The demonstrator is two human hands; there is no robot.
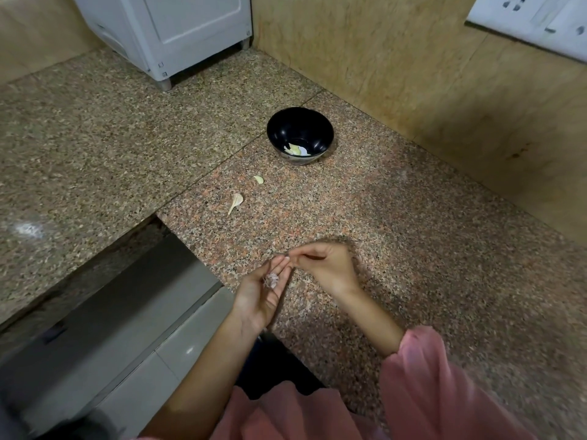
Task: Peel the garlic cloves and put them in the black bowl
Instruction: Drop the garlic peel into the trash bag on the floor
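**Garlic skin in the palm, two cloves waiting on the granite**

The left hand point(263, 292) lies palm-up, fingers straight and close together, with a papery, whitish-pink garlic clove point(272, 280) resting against the base of the fingers; whether it is a whole clove or only skin is too blurred to tell. The right hand point(324, 265) sits just beside it, fingers curled and thumb meeting forefinger in a pinch at the left hand's fingertips; what, if anything, it pinches cannot be made out. Both forearms come out of loose pink sleeves point(422, 376).

The hands hover over a speckled granite counter point(413, 233), polished, mottled in brown, pink and black, with a straight seam running diagonally across it. Two loose cloves lie on the stone beyond the hands. The nearer clove point(235, 202) is pale and teardrop-shaped, its long axis running diagonally, thin tail pointing toward the person and to the left. The farther clove point(259, 179) is small, smooth and yellowish, lying between the nearer one and the bowl.

One black bowl point(300, 134), round and glossy, stands upright past them, holding pale peeled pieces point(295, 150) at its bottom; their count is unclear.

Behind stand a white appliance point(178, 33) on short feet and a tan wall panel point(397, 65).
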